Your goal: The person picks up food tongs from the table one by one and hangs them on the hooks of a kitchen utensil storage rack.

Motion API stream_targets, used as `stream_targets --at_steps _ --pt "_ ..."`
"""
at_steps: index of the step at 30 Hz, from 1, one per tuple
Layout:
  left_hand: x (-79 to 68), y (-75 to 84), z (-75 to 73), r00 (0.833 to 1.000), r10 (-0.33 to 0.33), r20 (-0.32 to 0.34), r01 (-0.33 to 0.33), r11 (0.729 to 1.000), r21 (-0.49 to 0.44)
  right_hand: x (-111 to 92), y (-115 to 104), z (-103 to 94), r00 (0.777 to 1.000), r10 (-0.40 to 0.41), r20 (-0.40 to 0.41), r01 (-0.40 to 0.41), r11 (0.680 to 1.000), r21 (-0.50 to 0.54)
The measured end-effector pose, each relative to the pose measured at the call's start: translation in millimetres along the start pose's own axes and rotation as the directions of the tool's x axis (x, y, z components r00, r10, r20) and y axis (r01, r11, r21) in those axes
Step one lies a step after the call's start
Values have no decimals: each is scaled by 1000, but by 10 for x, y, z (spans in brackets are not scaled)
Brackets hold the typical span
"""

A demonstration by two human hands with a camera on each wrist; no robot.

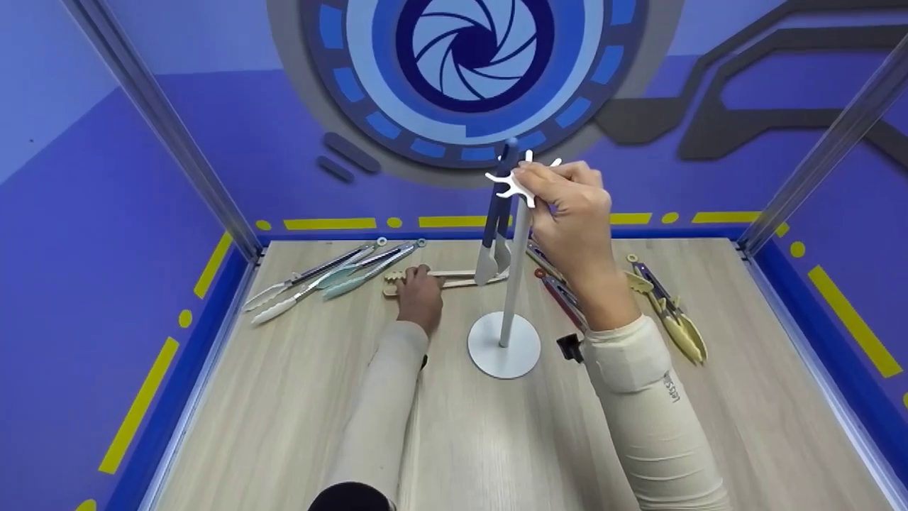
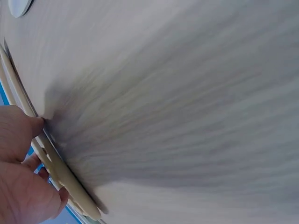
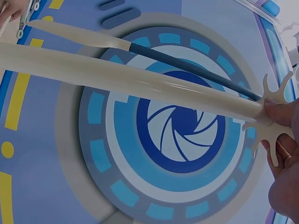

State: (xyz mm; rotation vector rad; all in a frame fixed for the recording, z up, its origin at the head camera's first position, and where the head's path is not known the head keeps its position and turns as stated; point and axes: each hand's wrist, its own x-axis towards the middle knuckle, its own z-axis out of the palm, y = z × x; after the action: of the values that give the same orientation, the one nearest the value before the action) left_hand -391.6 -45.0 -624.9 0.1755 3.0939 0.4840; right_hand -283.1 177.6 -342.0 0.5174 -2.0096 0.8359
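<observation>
A white stand [image 1: 516,273] with a round base [image 1: 486,355] and a hooked top [image 3: 271,135] stands upright on the table. My right hand [image 1: 573,216] pinches that hooked top between thumb and fingers. Dark blue tongs [image 1: 497,213] with pale heads hang from one of the hooks, beside the pole. Behind the base, on the left, my left hand [image 1: 420,292] holds beige tongs [image 2: 74,189] with thumb and fingertips near their scalloped end. Those tongs lie sideways on or just above the table; their far end passes behind the hanging pair.
White tongs [image 1: 298,291] and mint-green tongs [image 1: 369,273] lie at the left. Red tongs [image 1: 564,298] are partly hidden by my right arm. Yellow tongs [image 1: 674,312] lie farther right. Blue walls [image 1: 213,142] with metal corner posts enclose the wooden table [image 1: 284,426].
</observation>
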Motion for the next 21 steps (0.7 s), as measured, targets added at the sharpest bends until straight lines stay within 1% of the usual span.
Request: stream_targets --at_steps 4,7,9,11,13,17,19,21 --pt "-3 -2 -19 1000 13 -18 -13 999 34 2 4 2 1000 4 -3 -4 1000 -1" --pt "-19 -5 -25 998 53 -45 -48 993 111 2 6 5 1000 7 -4 -7 1000 0" --pt "-25 -6 -22 994 92 -61 -80 981 175 2 10 8 1000 10 -5 -10 1000 1" --pt "-27 -8 -22 988 136 -71 -114 962 249 1 14 6 1000 9 -3 -9 1000 -3" --pt "-25 -14 -17 981 177 -73 -145 936 322 -1 16 7 1000 12 -3 -12 1000 -3" --pt "-27 -27 -15 966 254 -51 -205 870 449 -5 15 7 1000 11 -13 -11 1000 4" --pt "-30 -36 -19 960 280 -27 -232 844 484 -6 17 12 1000 11 -20 -10 1000 18" --pt "-35 -46 -23 954 298 -4 -258 831 493 -6 17 14 1000 5 -23 -4 1000 26"
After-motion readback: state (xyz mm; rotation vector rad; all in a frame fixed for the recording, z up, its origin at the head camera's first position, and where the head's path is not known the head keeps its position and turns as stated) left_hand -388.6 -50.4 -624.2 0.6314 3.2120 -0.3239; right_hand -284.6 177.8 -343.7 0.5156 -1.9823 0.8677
